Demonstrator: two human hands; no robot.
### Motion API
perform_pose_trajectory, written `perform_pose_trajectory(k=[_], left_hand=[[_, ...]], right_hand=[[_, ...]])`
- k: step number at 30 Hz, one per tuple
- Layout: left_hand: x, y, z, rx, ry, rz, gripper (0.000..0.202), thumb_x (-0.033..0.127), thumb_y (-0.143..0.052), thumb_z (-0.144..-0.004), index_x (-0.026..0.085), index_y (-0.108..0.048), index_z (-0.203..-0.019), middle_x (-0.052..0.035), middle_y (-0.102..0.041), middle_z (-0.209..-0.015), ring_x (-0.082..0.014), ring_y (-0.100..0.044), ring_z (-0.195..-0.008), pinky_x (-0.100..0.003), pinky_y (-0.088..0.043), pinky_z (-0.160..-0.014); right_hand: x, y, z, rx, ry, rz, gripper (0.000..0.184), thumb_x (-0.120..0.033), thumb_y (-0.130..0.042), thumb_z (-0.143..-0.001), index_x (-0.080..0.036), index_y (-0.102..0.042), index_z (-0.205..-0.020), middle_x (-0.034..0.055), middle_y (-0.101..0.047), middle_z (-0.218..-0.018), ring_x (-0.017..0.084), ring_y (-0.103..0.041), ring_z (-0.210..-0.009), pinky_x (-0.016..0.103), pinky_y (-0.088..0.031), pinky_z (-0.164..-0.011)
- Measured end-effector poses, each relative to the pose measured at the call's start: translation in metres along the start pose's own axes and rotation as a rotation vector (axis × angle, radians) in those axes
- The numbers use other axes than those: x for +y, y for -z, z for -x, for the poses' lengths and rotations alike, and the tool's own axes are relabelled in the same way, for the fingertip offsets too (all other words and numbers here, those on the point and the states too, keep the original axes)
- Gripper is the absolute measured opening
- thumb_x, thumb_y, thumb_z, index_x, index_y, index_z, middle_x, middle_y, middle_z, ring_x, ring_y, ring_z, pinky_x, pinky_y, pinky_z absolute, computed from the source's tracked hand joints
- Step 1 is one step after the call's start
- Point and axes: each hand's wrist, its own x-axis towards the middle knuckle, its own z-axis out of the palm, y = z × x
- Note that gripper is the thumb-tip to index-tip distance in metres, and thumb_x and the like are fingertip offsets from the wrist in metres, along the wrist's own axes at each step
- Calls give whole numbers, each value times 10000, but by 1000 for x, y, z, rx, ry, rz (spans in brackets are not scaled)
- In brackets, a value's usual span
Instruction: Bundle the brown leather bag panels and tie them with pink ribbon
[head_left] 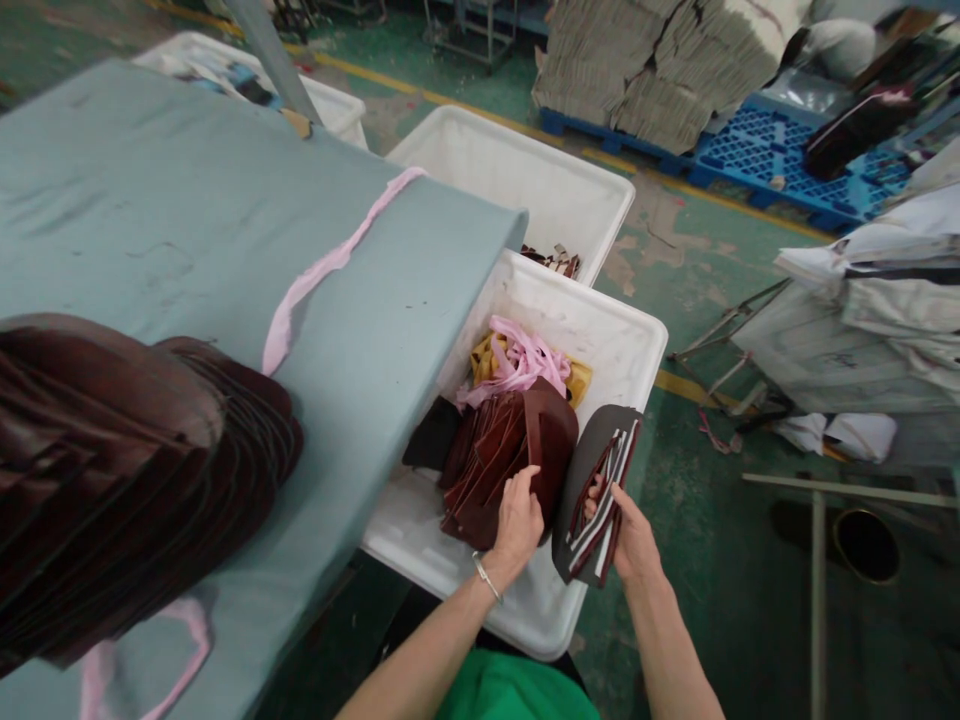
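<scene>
My left hand (516, 525), with a bangle at the wrist, has its fingers closed at the edge of a reddish-brown leather piece (553, 435). That piece leans against a fanned stack of brown leather pieces (484, 465) inside a white plastic bin (619, 335). Over the bin's right rim, my right hand (634, 535) is closed around a few folded leather pieces (589, 500), grey on one face with brown and white edges. Some of its fingers are hidden behind them. Pink fabric strips (521, 360) and yellow material (579, 382) lie deeper in the bin.
A table with a blue-grey cover (360, 300) stands at left, bearing a big stack of brown leather pieces (135, 450) and a pink strip (330, 262). Behind is another white bin (517, 165). Farther back, bundled sheets (660, 70) sit on a blue pallet (787, 150).
</scene>
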Motion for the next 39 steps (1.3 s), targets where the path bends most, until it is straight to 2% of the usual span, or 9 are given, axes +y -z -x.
perform_pose_trajectory(k=[7,11,16,20,24,27,30,34,39], left_hand=[[31,17,12,-76,-52,183,586,63,-375,-862,197,-271,-1423,-116,-500,-1327,-199,-517,-1172,-417,-414,-1037],[55,12,15,-101,113,451,459,121,-434,-866,218,-442,-1314,-83,-581,-1243,-190,-561,-1132,-394,-439,-1018],[70,16,8,-146,192,617,315,187,-467,-887,204,-534,-1194,-62,-625,-1159,-186,-582,-1087,-368,-451,-990],[73,12,13,-165,204,579,319,194,-454,-899,211,-524,-1210,-63,-614,-1168,-184,-570,-1095,-363,-438,-992],[82,6,27,-176,89,383,353,124,-430,-880,214,-534,-1205,-73,-584,-1173,-191,-525,-1116,-378,-406,-1011],[85,9,33,-301,-39,300,324,118,-450,-872,232,-571,-1151,-56,-608,-1144,-189,-535,-1073,-376,-411,-997],[67,21,25,-250,-54,91,213,172,-469,-892,240,-632,-1011,-42,-644,-1057,-198,-556,-1011,-394,-432,-943],[15,38,3,110,185,-461,426,188,-539,-851,153,-479,-1271,-152,-507,-1292,-320,-449,-1175,-501,-406,-920],[-32,44,-8,-43,237,-710,407,139,-513,-857,132,-475,-1262,-122,-581,-1083,-268,-534,-993,-413,-439,-841]], right_hand=[[-7,-16,17,5,151,225,378,-376,-758,-711,-200,-546,-970,-42,-577,-686,97,-513,-545,220,-433,-502],[-14,-19,32,129,290,513,345,-418,-743,-718,-197,-527,-872,-54,-530,-623,99,-477,-531,234,-410,-509],[-27,-21,47,121,347,557,377,-416,-727,-730,-203,-527,-969,-38,-582,-735,110,-527,-631,251,-445,-630],[-15,-26,44,25,277,448,383,-435,-662,-782,-202,-521,-1050,-20,-614,-766,133,-563,-706,275,-464,-706],[4,-25,33,73,285,470,458,-424,-702,-727,-202,-538,-1093,22,-648,-958,179,-597,-887,317,-477,-827],[9,-17,26,189,273,505,401,-402,-742,-668,-198,-571,-967,-7,-641,-782,168,-596,-721,291,-499,-681],[6,-5,25,257,255,422,345,-385,-732,-671,-208,-555,-909,-66,-543,-572,118,-494,-499,238,-423,-480],[2,3,26,242,237,362,392,-394,-741,-669,-214,-539,-953,-81,-514,-527,109,-478,-459,222,-405,-448],[9,-2,25,237,199,440,471,-435,-759,-646,-211,-538,-996,-74,-534,-524,127,-497,-460,236,-422,-429]])
